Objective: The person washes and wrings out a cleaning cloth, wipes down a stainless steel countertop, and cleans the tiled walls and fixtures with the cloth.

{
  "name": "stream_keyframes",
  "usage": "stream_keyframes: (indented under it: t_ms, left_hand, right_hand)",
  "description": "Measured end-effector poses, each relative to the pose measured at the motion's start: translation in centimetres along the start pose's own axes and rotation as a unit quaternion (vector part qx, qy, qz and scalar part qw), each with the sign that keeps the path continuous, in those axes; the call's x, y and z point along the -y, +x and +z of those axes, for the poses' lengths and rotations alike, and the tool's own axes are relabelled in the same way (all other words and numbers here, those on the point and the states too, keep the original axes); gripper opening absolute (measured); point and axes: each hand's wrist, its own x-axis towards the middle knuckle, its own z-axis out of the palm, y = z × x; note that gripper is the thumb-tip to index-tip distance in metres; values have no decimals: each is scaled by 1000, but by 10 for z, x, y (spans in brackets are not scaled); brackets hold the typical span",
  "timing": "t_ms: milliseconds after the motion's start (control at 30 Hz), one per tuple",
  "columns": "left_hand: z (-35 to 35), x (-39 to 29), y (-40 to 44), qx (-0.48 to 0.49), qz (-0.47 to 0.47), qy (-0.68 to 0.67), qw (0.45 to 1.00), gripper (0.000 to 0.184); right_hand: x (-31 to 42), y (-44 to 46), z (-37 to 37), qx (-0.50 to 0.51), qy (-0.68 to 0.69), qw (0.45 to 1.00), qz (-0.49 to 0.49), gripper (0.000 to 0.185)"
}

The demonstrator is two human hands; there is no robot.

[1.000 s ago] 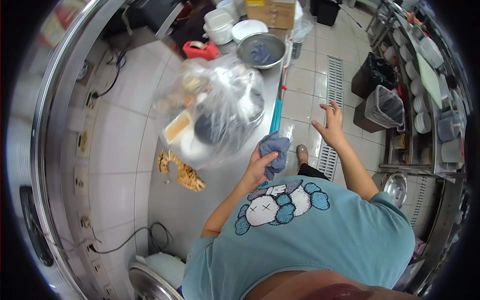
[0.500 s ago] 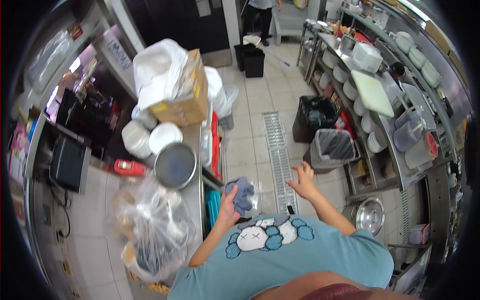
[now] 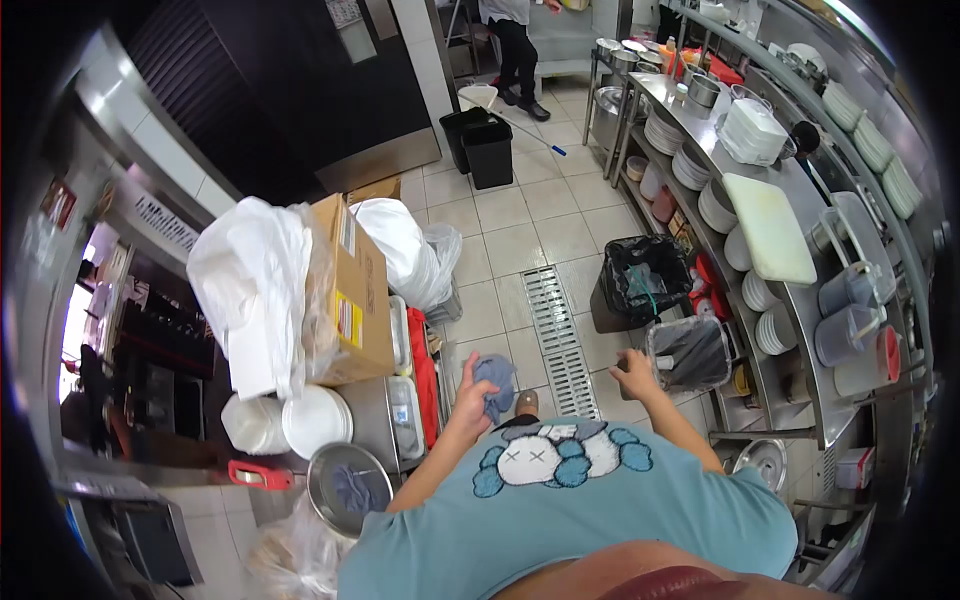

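My left hand [image 3: 472,402] is wrapped round a crumpled grey-blue cloth [image 3: 496,386], held over the floor just right of the steel counter. To the right, my right hand [image 3: 636,375] hangs in the air beside the bin with a clear liner [image 3: 690,355], fingers slightly curled and apart, holding nothing. On the counter at lower left, a round metal pan [image 3: 318,480] has another grey-blue cloth [image 3: 360,490] in it. A filled clear plastic bag [image 3: 290,560] lies partly in view below the pan.
A cardboard box [image 3: 365,290] with white bags stands on the left counter near white containers [image 3: 315,422]. Black-lined bin [image 3: 645,280] and dish shelves [image 3: 760,230] are on the right. A floor drain [image 3: 560,340] runs ahead. Far off, a person [image 3: 515,50] stands near black bins [image 3: 487,152].
The view has swung up and forward along the aisle, so the bag and pan sit lower in view. My left hand still holds the cloth; the fingers of my right hand are more curled.
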Motion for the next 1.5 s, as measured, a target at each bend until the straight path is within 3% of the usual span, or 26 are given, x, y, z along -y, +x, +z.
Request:
stream_keyframes:
  t_ms: [100, 133, 200, 367, 433, 500, 533, 667, 733, 800, 833, 900, 933, 1000, 1033, 1067, 1100, 1133, 1167, 1200, 1233, 1300, 1433, 1500]
  left_hand:
    - [36, -48, 74, 53, -17, 28, 998, 67]
    - [49, -58, 93, 42, -12, 24, 999, 67]
    - [75, -91, 151, 18, 44, 61, 997, 48]
    - [107, -116, 287, -30, 102, 46, 993, 45]
    - [128, -123, 329, -52, 92, 145, 984, 38]
    - [135, -123, 374, -58, 92, 95, 989, 38]
    - [140, -124, 395, -50, 104, 45, 992, 40]
    - [152, -146, 459, -91, 84, 57, 991, 49]
    - [156, -164, 489, -117, -35, 41, 992, 58]
    - [160, -190, 516, -131, -22, 29, 991, 57]
    - [162, -205, 532, -139, -10, 18, 990, 57]
    - [167, -231, 559, -147, 35, 11, 988, 54]
    - [167, -243, 575, -150, 75, 3, 986, 52]
    - [159, -266, 612, -190, 91, -32, 977, 45]
    - [154, -265, 629, -223, 82, -59, 970, 40]
    - [139, -262, 649, -234, 73, -37, 969, 37]
    - [118, -262, 679, -237, 61, -11, 970, 35]
    - [96, -262, 708, -220, 53, 2, 974, 34]
    - [84, -261, 733, -200, 49, 9, 978, 33]
    - [93, -271, 750, -182, 37, 5, 983, 32]
    - [108, -287, 770, -165, 36, -2, 986, 31]
    - [131, -314, 812, -139, -20, 11, 990, 33]
    - [178, -334, 904, -122, -8, 110, 986, 46]
    - [204, -337, 951, -106, -15, 162, 981, 58]
  right_hand:
    - [-108, 35, 47, 68, 96, 988, 98, 50]
    - [-107, 47, 25, 242, 15, 958, 152, 47]
    - [-124, 85, 33, 278, 13, 949, 146, 46]
    - [-154, 179, 61, 267, 96, 933, 223, 43]
    - [-166, 212, 56, 257, 117, 925, 255, 42]
    - [-182, 250, 50, 252, 127, 921, 268, 41]
    - [-190, 276, 45, 247, 134, 922, 267, 41]
    - [-217, 382, 9, 220, 148, 931, 251, 39]
    - [-237, 443, -5, 195, 141, 948, 206, 38]
    - [-262, 513, -9, 141, 163, 965, 148, 37]
    - [-264, 551, -13, 100, 211, 962, 143, 36]
    - [-222, 629, -32, 12, 388, 893, 227, 33]
    - [-186, 659, -58, 29, 359, 898, 254, 34]
    - [-166, 720, -45, -32, 338, 922, 185, 28]
    - [-195, 753, -28, 13, 310, 945, 100, 25]
    - [-173, 757, -25, -35, 296, 951, 76, 25]
    - [-156, 761, -28, -2, 288, 954, 88, 28]
    - [-108, 755, -47, 14, 266, 953, 145, 31]
    - [-113, 754, -34, 24, 271, 946, 175, 31]
    - [-129, 750, -11, 9, 228, 952, 204, 30]
    - [-140, 746, 2, 64, 199, 952, 224, 31]
    - [-120, 727, -7, 150, 282, 906, 277, 31]
    - [-136, 691, -7, 135, 229, 919, 290, 31]
    - [-145, 689, -12, 138, 249, 846, 451, 30]
